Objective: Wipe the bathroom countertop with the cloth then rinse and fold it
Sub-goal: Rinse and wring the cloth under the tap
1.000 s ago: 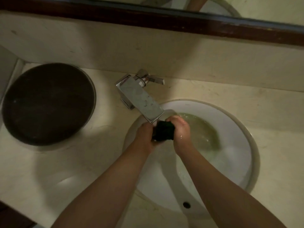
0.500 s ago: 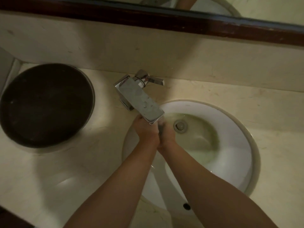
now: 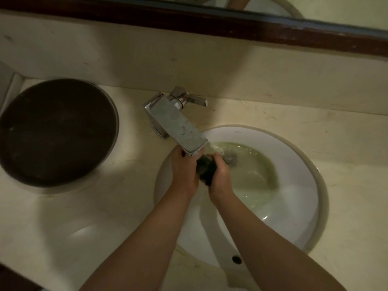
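Left hand (image 3: 184, 173), right hand (image 3: 220, 175) squeeze cloth (image 3: 206, 171) (bunched, dark); long axis toward faucet (image 3: 178, 127).

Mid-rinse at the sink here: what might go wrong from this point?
1. The left hand and right hand squeeze the dark cloth right under the square edge of the faucet spout; knuckles may knock it.
2. Around the drain greenish water pools, so the basin may be draining slowly.
3. Squeezing this near its rim could splash the countertop.
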Tool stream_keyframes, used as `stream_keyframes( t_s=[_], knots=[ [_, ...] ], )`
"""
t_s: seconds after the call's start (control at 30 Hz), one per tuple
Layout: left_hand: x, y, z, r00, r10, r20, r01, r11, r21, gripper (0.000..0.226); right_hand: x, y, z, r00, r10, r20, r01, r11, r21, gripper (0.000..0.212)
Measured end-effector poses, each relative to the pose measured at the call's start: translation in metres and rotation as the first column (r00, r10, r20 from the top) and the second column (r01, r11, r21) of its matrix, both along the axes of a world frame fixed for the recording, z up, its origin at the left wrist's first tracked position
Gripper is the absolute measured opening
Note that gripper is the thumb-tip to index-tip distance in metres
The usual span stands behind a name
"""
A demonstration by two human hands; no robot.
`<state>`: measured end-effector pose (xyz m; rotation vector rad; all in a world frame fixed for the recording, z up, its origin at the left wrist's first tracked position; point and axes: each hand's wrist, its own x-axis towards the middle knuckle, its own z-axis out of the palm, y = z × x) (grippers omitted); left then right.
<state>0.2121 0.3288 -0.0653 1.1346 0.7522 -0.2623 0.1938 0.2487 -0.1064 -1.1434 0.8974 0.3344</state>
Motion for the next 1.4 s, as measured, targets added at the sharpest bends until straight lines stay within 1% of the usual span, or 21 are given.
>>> stream_keyframes(
  t_s=[0.1, 0.13, 0.2, 0.3, 0.37, 0.43, 0.47, 0.5, 0.53, 0.6, 0.67, 0.7, 0.77, 0.87, 0.93, 0.97, 1.03, 1.13, 1.23, 1.33, 1.4],
  knots=[
    [-0.005, -0.002, 0.010, 0.991, -0.017, 0.132, -0.033, 0.931, 0.364, 0.014, -0.007, 0.005, 0.000, 0.999, -0.017, 0.033, 0.014, 0.995, 0.098, 0.064],
    [-0.007, -0.003, 0.011, 0.983, -0.047, 0.177, -0.036, 0.899, 0.437, 0.014, -0.007, 0.008, 0.002, 0.999, 0.012, 0.042, -0.017, 0.994, 0.111, 0.066],
    [-0.007, -0.005, 0.015, 0.981, -0.047, 0.189, -0.047, 0.886, 0.462, 0.013, -0.002, 0.017, 0.006, 0.998, 0.043, 0.037, -0.045, 0.998, 0.054, 0.052],
    [-0.001, -0.009, 0.018, 0.985, 0.075, 0.155, -0.128, 0.923, 0.362, 0.020, 0.006, 0.026, 0.011, 0.999, 0.035, -0.011, -0.036, 0.997, -0.075, 0.044],
    [0.008, -0.008, 0.015, 0.977, 0.182, 0.109, -0.203, 0.952, 0.230, 0.030, 0.013, 0.029, 0.010, 0.997, -0.036, -0.066, 0.036, 0.999, -0.005, 0.039],
    [0.016, -0.004, 0.003, 0.967, 0.250, 0.044, -0.249, 0.968, -0.038, 0.042, 0.021, 0.031, 0.009, 0.987, -0.127, -0.095, 0.137, 0.986, 0.100, 0.031],
    [0.019, -0.003, -0.003, 0.963, 0.269, -0.011, -0.267, 0.947, -0.179, 0.049, 0.024, 0.032, 0.009, 0.980, -0.166, -0.108, 0.182, 0.971, 0.155, 0.037],
    [0.021, -0.002, -0.008, 0.954, 0.288, -0.082, -0.300, 0.921, -0.249, 0.053, 0.026, 0.032, 0.007, 0.977, -0.174, -0.122, 0.195, 0.963, 0.184, 0.043],
    [0.022, -0.002, -0.010, 0.953, 0.273, -0.129, -0.292, 0.940, -0.175, 0.052, 0.026, 0.032, 0.009, 0.976, -0.173, -0.136, 0.196, 0.964, 0.179, 0.034],
    [0.025, -0.002, -0.010, 0.961, 0.206, -0.187, -0.233, 0.963, -0.138, 0.042, 0.024, 0.028, 0.015, 0.975, -0.152, -0.160, 0.174, 0.975, 0.139, 0.012],
    [0.023, 0.001, -0.012, 0.963, 0.174, -0.208, -0.211, 0.962, -0.172, 0.034, 0.025, 0.020, 0.018, 0.980, -0.082, -0.180, 0.099, 0.991, 0.086, 0.018],
    [0.023, 0.001, -0.010, 0.964, 0.173, -0.204, -0.202, 0.971, -0.131, 0.032, 0.026, 0.017, 0.020, 0.981, -0.023, -0.195, 0.033, 0.998, 0.044, 0.018],
    [0.019, 0.002, -0.009, 0.972, 0.155, -0.178, -0.190, 0.961, -0.201, 0.041, 0.027, 0.006, 0.025, 0.959, 0.159, -0.233, -0.177, 0.982, -0.060, 0.019],
    [0.013, 0.004, -0.005, 0.990, 0.112, -0.089, -0.135, 0.940, -0.313, 0.054, 0.030, -0.013, 0.043, 0.840, 0.467, -0.276, -0.524, 0.829, -0.194, 0.030],
    [0.010, 0.006, -0.003, 0.994, 0.087, -0.060, -0.103, 0.935, -0.340, 0.047, 0.038, -0.024, 0.058, 0.754, 0.584, -0.301, -0.654, 0.619, -0.435, 0.038],
    [0.010, 0.004, 0.000, 0.996, 0.074, -0.052, -0.087, 0.939, -0.332, 0.039, 0.043, -0.027, 0.065, 0.741, 0.608, -0.286, -0.644, 0.523, -0.558, 0.040],
    [0.012, 0.001, 0.007, 0.994, 0.067, -0.081, -0.088, 0.954, -0.286, 0.028, 0.054, -0.030, 0.085, 0.761, 0.619, -0.192, -0.548, 0.457, -0.700, 0.034],
    [0.016, -0.002, 0.014, 0.982, 0.062, -0.180, -0.111, 0.954, -0.278, 0.026, 0.075, -0.026, 0.115, 0.778, 0.628, 0.019, -0.402, 0.521, -0.753, 0.035],
    [0.018, 0.000, 0.020, 0.976, 0.036, -0.213, -0.097, 0.954, -0.284, 0.022, 0.094, -0.016, 0.141, 0.683, 0.714, 0.153, -0.377, 0.524, -0.764, 0.036],
    [0.021, 0.000, 0.027, 0.978, 0.065, -0.200, -0.127, 0.942, -0.312, 0.019, 0.099, -0.008, 0.153, 0.635, 0.757, 0.154, -0.437, 0.516, -0.737, 0.035],
    [0.023, 0.001, 0.034, 0.976, 0.108, -0.188, -0.164, 0.934, -0.318, 0.023, 0.098, -0.005, 0.156, 0.629, 0.762, 0.154, -0.424, 0.503, -0.753, 0.033]
  ],
)
